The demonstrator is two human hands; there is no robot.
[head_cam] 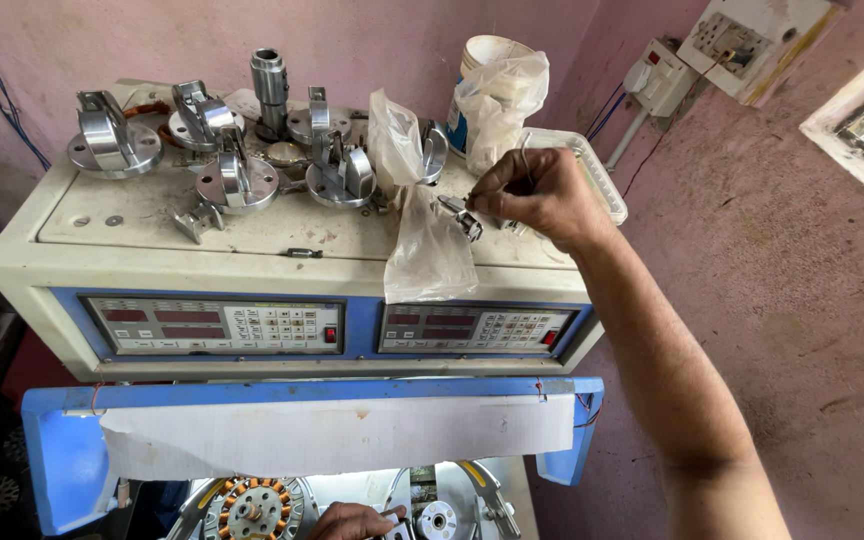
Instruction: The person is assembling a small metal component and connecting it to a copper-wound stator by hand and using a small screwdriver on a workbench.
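At the bottom edge, the left hand (352, 521) is rested beside a copper-wound stator (255, 508), its fingers curled against a small metal part (439, 519); whether anything is gripped cannot be told. Farther up, a small metal tool (464, 218) is pinched in the fingers of the right hand (537, 193) above the machine's top surface (132, 215), just beside a crumpled plastic bag (430, 250). Behind, metal fixtures (112, 138) are set out.

Glossy metal fixtures (237, 180) on a matt, dusty cabinet top (132, 215); crinkled clear plastic bag (430, 250).
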